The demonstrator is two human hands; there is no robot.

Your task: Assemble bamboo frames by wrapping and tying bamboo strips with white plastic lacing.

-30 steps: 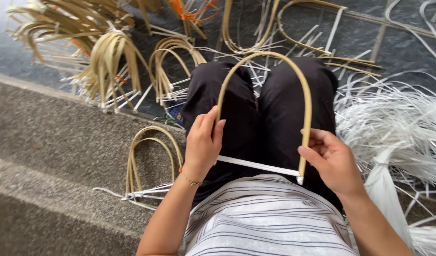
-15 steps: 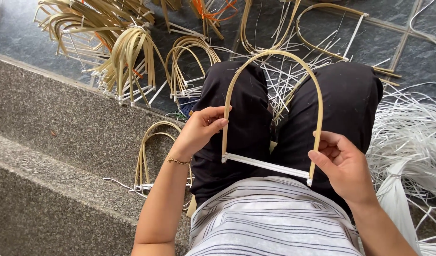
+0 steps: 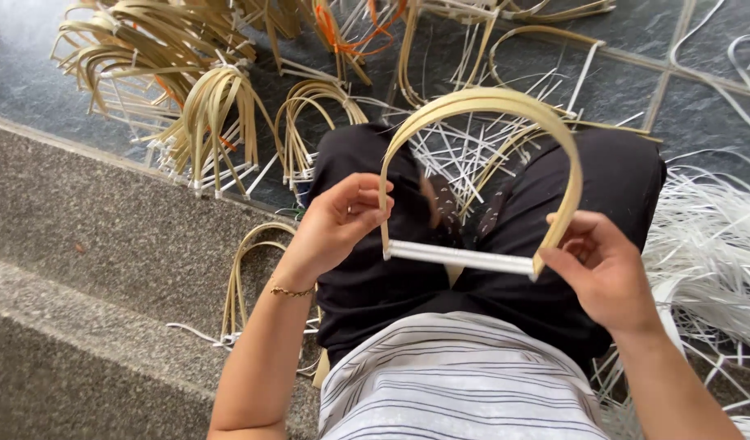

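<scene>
Dark stone-tiled floor (image 3: 619,90), grey granite step (image 3: 106,269), daylight

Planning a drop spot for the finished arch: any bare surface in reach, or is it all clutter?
Bare: the grey stone step left of the left hand, up to the small arch pile by the thigh. Crowded: dark floor ahead with bent bamboo bundles, and the white strip heap beside the right hand. The lap sits under the held arch.
</scene>
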